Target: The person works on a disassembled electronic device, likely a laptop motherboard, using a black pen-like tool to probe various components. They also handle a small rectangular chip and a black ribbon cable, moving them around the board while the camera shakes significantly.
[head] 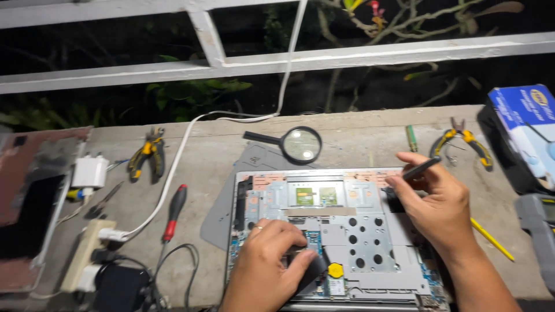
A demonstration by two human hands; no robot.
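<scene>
Laptop (335,231) lies on concrete ledge (358,124), bottom cover already off, metal frame and boards exposed. My left hand (269,263) pinches black strip (309,270) near front edge. My right hand (436,202) grips slim dark tool (421,168) over right side. Inner parts remain seated.

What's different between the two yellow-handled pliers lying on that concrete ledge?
The left pliers lie beside the white cable, far from both hands; the right pliers lie just beyond the right hand. The left pliers have handles nearly closed, with more black in the grips; the right pliers have handles spread wide and mostly yellow. Both rest flat on the ledge, untouched.
</scene>
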